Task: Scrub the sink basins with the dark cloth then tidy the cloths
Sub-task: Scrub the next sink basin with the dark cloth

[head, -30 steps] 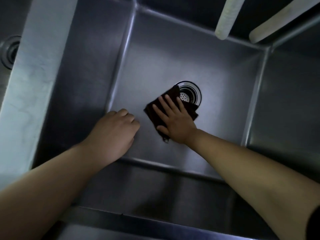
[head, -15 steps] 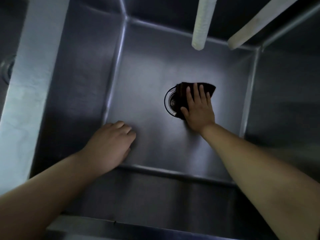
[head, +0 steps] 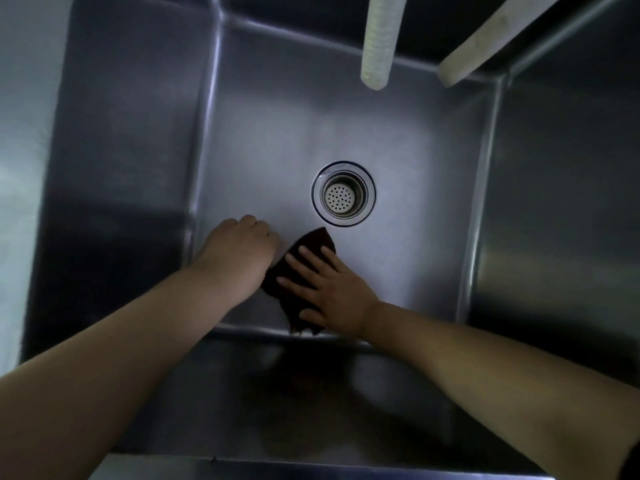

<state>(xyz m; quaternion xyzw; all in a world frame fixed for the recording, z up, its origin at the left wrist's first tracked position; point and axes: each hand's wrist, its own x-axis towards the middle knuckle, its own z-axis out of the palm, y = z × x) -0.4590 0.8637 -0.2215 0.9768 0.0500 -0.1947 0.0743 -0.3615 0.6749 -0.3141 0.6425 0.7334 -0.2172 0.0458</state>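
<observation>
I look down into a deep steel sink basin (head: 277,140). The dark cloth (head: 311,242) lies flat on the basin floor near the front wall, below and left of the round drain (head: 343,194). My right hand (head: 329,289) presses on the cloth with straight, spread fingers. My left hand (head: 239,254) rests on the basin floor just left of the cloth, fingers curled under, holding nothing I can see.
Two pale hoses hang into the basin from the back: a ribbed hose (head: 379,39) and a smoother hose (head: 485,46). A steel divider (head: 20,168) runs along the left. The front rim (head: 311,471) is at the bottom.
My right hand has slid the dark cloth from over the drain's right side back toward the front wall, beside my left hand. The drain is now uncovered. The left hand stayed put.
</observation>
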